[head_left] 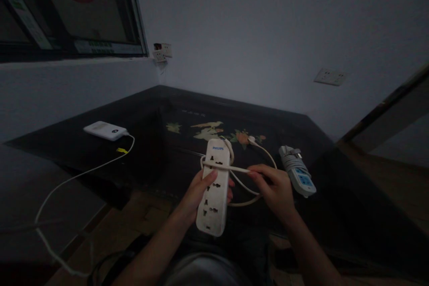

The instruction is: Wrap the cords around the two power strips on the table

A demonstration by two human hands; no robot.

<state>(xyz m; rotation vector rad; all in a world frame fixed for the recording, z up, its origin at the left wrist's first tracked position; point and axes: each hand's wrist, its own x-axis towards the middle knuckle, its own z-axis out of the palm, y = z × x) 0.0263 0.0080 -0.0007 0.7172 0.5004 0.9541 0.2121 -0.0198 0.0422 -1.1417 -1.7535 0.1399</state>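
Note:
In the head view my left hand [201, 190] is closed round a white power strip [213, 196] marked PHILIPS, thumb on its socket face and fingertips showing at the far side. A white power cord [234, 169] crosses the strip below the lettering and loops behind it. My right hand [273, 185] pinches this cord between thumb and fingers, drawn out to the right of the strip. Slack cord curves over the table to the cord's plug [251, 140]. Right of my right hand lies a second power strip [303, 181] with blue sockets, its grey cord [295, 159] wound round it.
A dark table [147, 111] with a floral print stands against the wall. On its left lies a white power bank [105, 130], its white cable [80, 173] hanging off the front edge. Wall sockets [330, 77] are at the right; others [162, 51] sit near the window.

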